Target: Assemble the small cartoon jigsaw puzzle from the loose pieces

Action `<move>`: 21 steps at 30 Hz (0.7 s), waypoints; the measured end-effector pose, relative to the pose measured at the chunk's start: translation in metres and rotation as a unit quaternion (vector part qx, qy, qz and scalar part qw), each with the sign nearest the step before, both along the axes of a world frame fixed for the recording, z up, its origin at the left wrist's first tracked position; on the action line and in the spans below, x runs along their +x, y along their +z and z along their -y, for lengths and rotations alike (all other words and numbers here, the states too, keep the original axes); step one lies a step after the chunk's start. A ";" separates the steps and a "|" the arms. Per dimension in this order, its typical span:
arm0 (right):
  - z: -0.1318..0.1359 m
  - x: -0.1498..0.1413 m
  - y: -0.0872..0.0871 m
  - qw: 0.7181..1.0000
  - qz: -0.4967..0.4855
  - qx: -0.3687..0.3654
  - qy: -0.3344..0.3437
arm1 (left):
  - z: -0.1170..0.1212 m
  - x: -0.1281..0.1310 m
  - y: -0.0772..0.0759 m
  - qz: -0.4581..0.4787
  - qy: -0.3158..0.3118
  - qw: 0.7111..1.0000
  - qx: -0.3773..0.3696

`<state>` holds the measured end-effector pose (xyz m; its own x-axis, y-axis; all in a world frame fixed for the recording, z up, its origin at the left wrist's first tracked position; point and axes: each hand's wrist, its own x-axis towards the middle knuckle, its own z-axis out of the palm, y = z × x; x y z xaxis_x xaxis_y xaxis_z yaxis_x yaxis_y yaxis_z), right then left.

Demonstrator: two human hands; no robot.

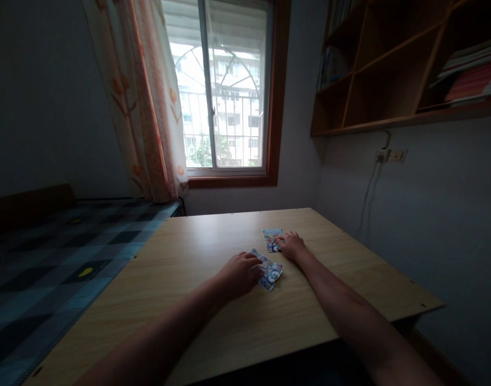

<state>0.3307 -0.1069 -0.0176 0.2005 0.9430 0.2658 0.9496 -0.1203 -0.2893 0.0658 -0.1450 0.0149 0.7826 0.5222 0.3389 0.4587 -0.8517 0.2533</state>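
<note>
My left hand [242,271] is closed on a few colourful printed cards [271,274], which look slightly fanned and tilted over the table's middle. Its fingers cover their left edge. Farther back and to the right, another printed card [270,241] lies on the light wooden table [197,273]. My right hand [294,246] has its bent fingers at that card's right edge, gripping it there; the thumb is hard to make out. Both groups show blue, white and multicoloured pictures too small to read.
A bed with a checked cover [120,236] adjoins the table's left side. Behind stand a window [237,107] and a patterned curtain [149,107]. Wooden shelves [390,96] with books hang at upper right, above a wall socket [396,156] with a dangling cable.
</note>
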 end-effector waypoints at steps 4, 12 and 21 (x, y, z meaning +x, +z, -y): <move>0.001 0.007 -0.003 1.000 -0.014 0.014 0.007 | 0.006 0.001 -0.001 0.004 -0.051 0.998 -0.020; -0.006 0.012 -0.012 0.999 -0.019 0.003 0.037 | 0.015 0.005 0.001 0.039 -0.160 0.980 -0.115; -0.002 0.003 -0.008 0.996 0.004 0.009 0.084 | 0.012 0.008 0.001 0.033 -0.199 0.961 -0.189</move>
